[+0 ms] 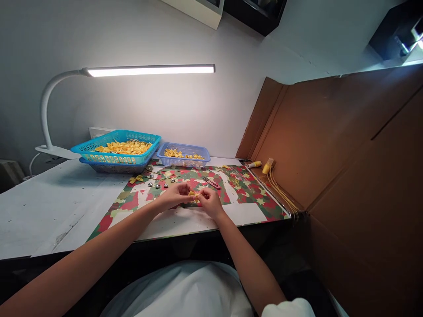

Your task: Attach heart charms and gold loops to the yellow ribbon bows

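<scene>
Between my fingertips, just above the near part of the table, is a small yellow ribbon bow [194, 194]. My left hand [175, 196] pinches it from the left, and my right hand [210, 201] pinches its right side. Fingers cover much of the bow. Several small silver bells [157, 186] lie on the patterned sheet [119, 206] beyond my left hand. Another yellow bow [136, 179] rests to their left. Behind my right hand lies a pair of red-handled thread snips [212, 183].
A turquoise basket [119, 157] of yellow bows stands at the back left, stacked on a blue one. Beside it sits a smaller blue basket [183, 163] with yellow pieces. A lamp [152, 70] reaches overhead. Yellow cords [280, 189] hang by a cardboard wall [337, 141] on the right.
</scene>
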`<move>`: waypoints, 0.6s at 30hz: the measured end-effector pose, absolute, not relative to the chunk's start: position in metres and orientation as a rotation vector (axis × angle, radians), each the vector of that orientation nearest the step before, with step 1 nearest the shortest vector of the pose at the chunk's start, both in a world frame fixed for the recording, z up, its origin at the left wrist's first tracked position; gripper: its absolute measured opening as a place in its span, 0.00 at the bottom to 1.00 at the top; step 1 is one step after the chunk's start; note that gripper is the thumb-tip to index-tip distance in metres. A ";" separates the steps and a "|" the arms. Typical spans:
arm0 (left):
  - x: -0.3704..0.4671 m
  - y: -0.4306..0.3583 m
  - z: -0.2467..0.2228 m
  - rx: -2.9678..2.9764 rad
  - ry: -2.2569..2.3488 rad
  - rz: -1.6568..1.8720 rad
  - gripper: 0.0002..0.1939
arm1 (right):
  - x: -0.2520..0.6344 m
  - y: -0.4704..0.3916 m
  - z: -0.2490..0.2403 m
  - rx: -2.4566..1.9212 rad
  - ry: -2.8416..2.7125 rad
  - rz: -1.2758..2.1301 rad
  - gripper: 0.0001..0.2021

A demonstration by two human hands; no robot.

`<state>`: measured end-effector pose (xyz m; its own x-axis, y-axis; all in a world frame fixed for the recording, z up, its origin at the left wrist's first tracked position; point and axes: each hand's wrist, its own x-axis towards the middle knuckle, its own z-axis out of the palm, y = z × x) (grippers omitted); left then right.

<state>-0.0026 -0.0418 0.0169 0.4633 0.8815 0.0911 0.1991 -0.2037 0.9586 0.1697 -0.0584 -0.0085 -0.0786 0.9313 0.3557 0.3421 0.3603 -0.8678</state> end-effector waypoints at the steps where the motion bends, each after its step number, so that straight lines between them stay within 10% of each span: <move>1: -0.002 -0.041 0.016 1.680 0.958 0.833 0.22 | 0.169 -0.059 -0.007 -1.160 -1.633 0.725 0.10; 18: 0.000 -0.039 0.011 1.924 0.999 0.813 0.20 | 0.168 -0.062 -0.001 -1.140 -1.707 0.561 0.09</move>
<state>0.0000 -0.0391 0.0108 0.4806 0.8598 0.1724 0.3437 -0.3655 0.8650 0.1680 -0.0615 -0.0014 -0.0895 0.8807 0.4651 0.4332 0.4549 -0.7781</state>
